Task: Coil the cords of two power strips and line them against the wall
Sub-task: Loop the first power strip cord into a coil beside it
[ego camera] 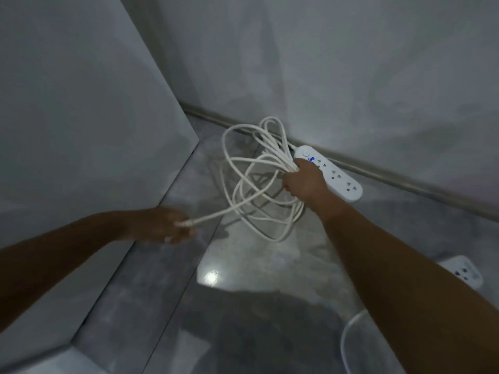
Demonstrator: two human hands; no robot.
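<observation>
Along the wall, first power strip [334, 176]: white, flat on the floor, sockets up, its long side just beside the skirting; right of centre in the frame; a round button and a small blue light at its upper-left end.
Cord [259, 182]: white, gathered in loose uneven loops at the centre of the frame; the loops hang from the right hand and their lower turns reach the floor; one strand runs down-left to the left hand.
Right hand [303, 182]: fingers curled round the bunched loops, gripping them just over the strip's near end.
Left hand [167, 225]: blurred, left of centre; fingers closed on the cord's free end.
Second power strip [463, 273]: white, on the floor at the right edge, partly hidden behind the right forearm, well apart from the wall.
Wall [337, 63]: pale grey, upper right.
Skirting [405, 177]: runs diagonally at the wall's foot.
Floor [243, 306]: glossy grey tiles with one bright reflection.
Panel [81, 125]: plain white, upright, filling the left.
</observation>
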